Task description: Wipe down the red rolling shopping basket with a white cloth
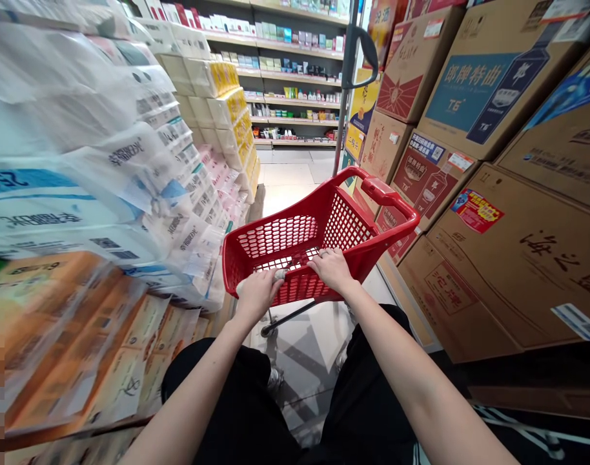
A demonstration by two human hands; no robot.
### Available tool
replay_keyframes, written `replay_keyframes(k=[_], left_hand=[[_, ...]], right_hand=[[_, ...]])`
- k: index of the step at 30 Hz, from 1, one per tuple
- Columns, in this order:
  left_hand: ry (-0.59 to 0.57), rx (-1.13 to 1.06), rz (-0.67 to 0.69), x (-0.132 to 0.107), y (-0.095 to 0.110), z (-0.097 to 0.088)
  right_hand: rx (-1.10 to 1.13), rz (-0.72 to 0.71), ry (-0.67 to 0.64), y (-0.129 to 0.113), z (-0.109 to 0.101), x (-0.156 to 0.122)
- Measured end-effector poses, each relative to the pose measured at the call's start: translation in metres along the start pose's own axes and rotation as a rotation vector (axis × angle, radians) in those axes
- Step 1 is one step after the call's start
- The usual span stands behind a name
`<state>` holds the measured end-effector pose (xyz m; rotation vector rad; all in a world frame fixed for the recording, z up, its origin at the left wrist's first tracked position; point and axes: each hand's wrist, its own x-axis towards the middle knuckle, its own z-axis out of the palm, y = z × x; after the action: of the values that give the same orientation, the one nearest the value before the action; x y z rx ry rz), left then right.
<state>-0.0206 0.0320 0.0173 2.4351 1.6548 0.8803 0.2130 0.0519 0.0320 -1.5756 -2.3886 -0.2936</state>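
Observation:
A red plastic shopping cart [295,232] stands turned sideways in front of me, its lattice basket showing nothing inside that I can make out. My left hand [259,294] is closed over the near rim towards the left. A small whitish thing [279,274] pokes out beside its fingers, too unclear to name. Further right along the same rim, my right hand [332,268] is closed with its fingers over the edge and a ring on one finger. The cart's push handle [386,194] rises at the right, and neither hand touches it.
Wrapped tissue packs [130,161] are piled high on the left, with orange packs [53,323] below. Cardboard cartons [508,245] form a wall on the right. A grey pole [343,110] stands beyond the cart, and shelves [295,74] of small goods line the back.

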Motion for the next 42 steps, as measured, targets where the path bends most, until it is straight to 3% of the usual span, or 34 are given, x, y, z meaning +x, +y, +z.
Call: replay_keyframes(k=[2,5,12,16,21,25,29,32,36,42], left_hand=[[-0.131,0.107,0.077,-0.003,-0.010,0.011],[-0.208,0.202,0.112,-0.008,-0.022,0.014],[-0.250,0.165,0.121,-0.029,-0.058,-0.013],[-0.289,0.085,0.123,-0.035,-0.063,-0.021],[-0.193,0.160,0.136,-0.040,-0.048,-0.002],[-0.076,0.251,0.158,-0.046,-0.022,0.020],[-0.063,0.333,0.167,-0.037,0.014,0.036],[-0.066,0.365,0.141,-0.028,0.025,0.043],[-0.119,0.319,0.208,-0.030,0.000,0.037],[-0.186,0.212,0.254,-0.047,-0.044,0.010]], right_hand=[[0.001,-0.004,-0.005,0.001,-0.001,-0.001],[0.007,-0.013,-0.010,0.004,-0.002,-0.002],[0.022,-0.011,-0.026,0.011,-0.006,-0.004],[0.019,0.001,-0.025,0.012,-0.007,-0.005],[0.018,0.022,-0.038,0.018,-0.007,-0.006],[0.000,0.019,-0.060,0.033,-0.009,-0.008],[-0.011,-0.010,-0.078,0.046,-0.012,-0.008],[0.003,-0.019,-0.081,0.051,-0.011,-0.008],[0.035,-0.039,-0.072,0.055,-0.007,-0.007],[0.061,-0.056,-0.080,0.060,-0.007,-0.003]])
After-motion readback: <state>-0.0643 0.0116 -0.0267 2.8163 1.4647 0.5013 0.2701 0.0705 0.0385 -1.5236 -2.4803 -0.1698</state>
